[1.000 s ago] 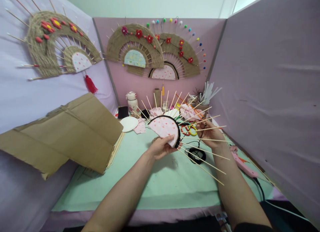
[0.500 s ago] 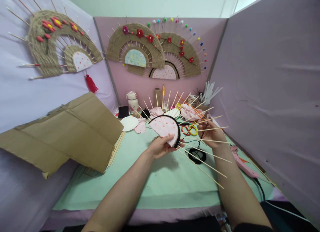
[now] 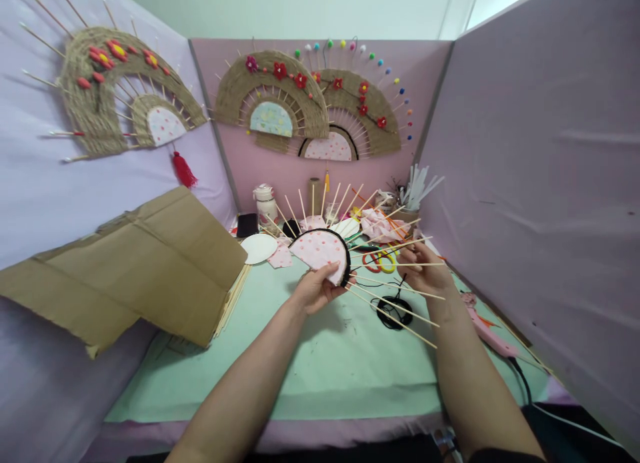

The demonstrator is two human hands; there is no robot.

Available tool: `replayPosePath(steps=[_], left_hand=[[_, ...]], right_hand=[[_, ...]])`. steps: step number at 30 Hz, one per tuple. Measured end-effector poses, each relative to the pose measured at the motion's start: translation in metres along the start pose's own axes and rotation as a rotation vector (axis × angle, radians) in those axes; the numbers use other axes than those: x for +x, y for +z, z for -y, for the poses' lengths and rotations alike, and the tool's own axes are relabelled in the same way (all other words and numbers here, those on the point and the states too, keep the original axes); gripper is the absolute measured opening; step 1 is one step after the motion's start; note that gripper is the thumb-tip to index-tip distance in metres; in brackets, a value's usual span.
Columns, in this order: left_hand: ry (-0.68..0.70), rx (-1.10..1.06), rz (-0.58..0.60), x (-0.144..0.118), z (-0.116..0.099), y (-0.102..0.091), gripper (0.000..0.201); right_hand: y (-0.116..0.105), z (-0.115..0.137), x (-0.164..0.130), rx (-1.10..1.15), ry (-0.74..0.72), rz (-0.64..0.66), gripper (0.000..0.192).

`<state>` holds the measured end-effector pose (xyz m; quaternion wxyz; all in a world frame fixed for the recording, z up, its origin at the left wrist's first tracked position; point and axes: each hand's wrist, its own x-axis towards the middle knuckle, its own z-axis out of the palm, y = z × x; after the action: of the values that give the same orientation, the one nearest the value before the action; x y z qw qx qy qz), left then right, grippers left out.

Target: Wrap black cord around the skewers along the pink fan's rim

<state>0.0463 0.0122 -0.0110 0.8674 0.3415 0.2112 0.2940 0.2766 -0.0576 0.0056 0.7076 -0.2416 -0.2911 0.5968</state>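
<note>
My left hand [image 3: 316,288] grips a half-round fan piece [image 3: 320,251] by its lower edge, above the green mat [image 3: 325,356]. The piece is pink dotted fabric with a black rim, and several thin bamboo sticks [image 3: 395,306] spread out from it like rays. My right hand [image 3: 423,270] is among the sticks on the right side, fingers pinched on a thin black cord [image 3: 400,283]. The cord runs down to a black coil [image 3: 393,312] lying on the mat under the sticks.
A large folded cardboard sheet [image 3: 130,266] leans at the left. Finished woven fans [image 3: 305,103] hang on the walls. At the back stand a bottle [image 3: 265,203], a white disc [image 3: 259,248], fabric scraps [image 3: 377,224], coloured rings [image 3: 380,260]. A pink glue gun [image 3: 493,336] lies right.
The fan piece and both hands have shifted slightly left and away from me. The sticks have swung a little with it.
</note>
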Motion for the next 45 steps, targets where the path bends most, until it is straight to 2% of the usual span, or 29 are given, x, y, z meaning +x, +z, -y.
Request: replayPosePath(steps=[3, 7, 13, 18, 22, 30, 37, 42, 45], left_hand=[[0.05, -0.038, -0.05, 0.001, -0.005, -0.001, 0.014], [0.111, -0.081, -0.107, 0.001, -0.009, -0.002, 0.012], [0.122, -0.083, -0.114, 0.002, -0.009, -0.002, 0.012], [0.096, -0.038, -0.106, 0.002, -0.007, -0.004, 0.012], [0.049, 0.025, -0.053, 0.001, -0.006, -0.004, 0.013], [0.018, 0.074, 0.032, -0.001, -0.005, -0.004, 0.017], [0.012, 0.076, 0.096, -0.003, -0.004, -0.005, 0.018], [-0.004, 0.071, 0.111, -0.004, -0.002, -0.005, 0.018], [-0.027, 0.074, 0.147, -0.005, 0.0, -0.004, 0.018]], right_hand=[[0.0, 0.004, -0.003, 0.0, -0.026, 0.032, 0.015], [-0.002, 0.01, -0.009, -0.022, -0.172, 0.014, 0.013], [0.001, 0.012, -0.02, 0.06, -0.371, 0.014, 0.013], [0.004, 0.011, -0.025, 0.065, -0.454, -0.034, 0.013], [0.005, 0.013, -0.021, 0.099, -0.445, -0.086, 0.013], [-0.001, 0.014, -0.009, 0.303, -0.318, -0.136, 0.017], [-0.009, 0.006, 0.004, 0.169, -0.376, -0.267, 0.013], [-0.01, 0.001, 0.008, 0.046, -0.434, -0.251, 0.019], [-0.008, -0.003, 0.009, -0.002, -0.418, -0.241, 0.021]])
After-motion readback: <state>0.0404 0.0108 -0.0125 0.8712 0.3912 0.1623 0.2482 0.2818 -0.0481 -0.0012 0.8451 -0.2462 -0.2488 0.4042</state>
